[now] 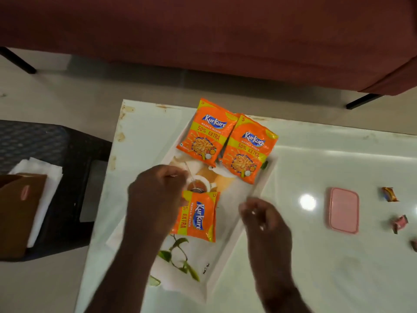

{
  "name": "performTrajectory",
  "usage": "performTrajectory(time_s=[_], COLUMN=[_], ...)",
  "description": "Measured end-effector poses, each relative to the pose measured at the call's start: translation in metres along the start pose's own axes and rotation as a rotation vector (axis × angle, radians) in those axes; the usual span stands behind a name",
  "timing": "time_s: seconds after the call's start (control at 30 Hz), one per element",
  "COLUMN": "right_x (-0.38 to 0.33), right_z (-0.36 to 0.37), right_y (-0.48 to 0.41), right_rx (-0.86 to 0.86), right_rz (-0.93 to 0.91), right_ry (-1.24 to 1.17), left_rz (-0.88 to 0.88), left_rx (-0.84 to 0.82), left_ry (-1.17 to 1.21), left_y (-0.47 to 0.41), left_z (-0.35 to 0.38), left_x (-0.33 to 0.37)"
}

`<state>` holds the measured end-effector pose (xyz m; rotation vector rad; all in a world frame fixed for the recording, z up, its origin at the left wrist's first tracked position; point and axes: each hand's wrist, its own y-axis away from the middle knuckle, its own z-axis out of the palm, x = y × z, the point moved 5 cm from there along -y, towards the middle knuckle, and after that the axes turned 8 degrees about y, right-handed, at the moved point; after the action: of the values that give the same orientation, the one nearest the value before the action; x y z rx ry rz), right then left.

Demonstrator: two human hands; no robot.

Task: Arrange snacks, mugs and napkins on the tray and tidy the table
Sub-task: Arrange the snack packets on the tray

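A white tray (228, 251) printed with a tea cup and green leaves lies on the white table (316, 267). Two orange Kurkure snack packets (206, 132) (248, 149) rest side by side at the tray's far end. A third orange packet (197, 216) lies turned sideways in the tray's middle; my left hand (158, 197) grips its left edge. My right hand (261, 215) hovers blurred over the tray's right rim, fingers loosely curled, with nothing in it.
A pink lid (344, 210) and three small wrapped candies (389, 194) (399, 223) (414, 245) lie on the table to the right. Left of the table, a dark stool (56, 154) carries white napkins (42, 177) and a brown box (15, 211). A maroon sofa (203, 30) stands beyond.
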<state>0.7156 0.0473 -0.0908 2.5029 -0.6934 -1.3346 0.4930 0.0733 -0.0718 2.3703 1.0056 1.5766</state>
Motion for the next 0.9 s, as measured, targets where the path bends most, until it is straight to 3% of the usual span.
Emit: performTrajectory(time_s=[0.1, 0.2, 0.33, 0.47, 0.53, 0.77, 0.9], right_x=[0.045, 0.051, 0.029, -0.015, -0.041, -0.077, -0.074], right_z=[0.037, 0.066, 0.084, 0.06, 0.047, 0.04, 0.046], right_y=[0.059, 0.067, 0.03, -0.026, -0.051, -0.118, -0.133], right_rx=[-0.137, -0.175, -0.228, -0.147, -0.138, -0.283, -0.269], right_rz=[0.269, 0.362, 0.267, -0.019, -0.147, -0.248, -0.25], right_ry=[-0.029, -0.032, -0.062, 0.101, 0.184, 0.467, 0.515], left_rz=[-0.091, -0.142, -0.159, -0.466, -0.508, -0.475, -0.472], left_rx=[-0.008, -0.087, -0.05, -0.044, -0.055, -0.065, -0.064], left_ry=[-0.316, -0.441, -0.239, 0.393, 0.572, 0.67, 0.609], left_y=[-0.006, 0.002, 0.012, 0.023, 0.029, 0.0, -0.015], left_z=[-0.027, -0.023, -0.003, 0.023, 0.042, 0.091, 0.107], left_x=[-0.046, -0.091, -0.109, -0.109, -0.095, -0.067, -0.077])
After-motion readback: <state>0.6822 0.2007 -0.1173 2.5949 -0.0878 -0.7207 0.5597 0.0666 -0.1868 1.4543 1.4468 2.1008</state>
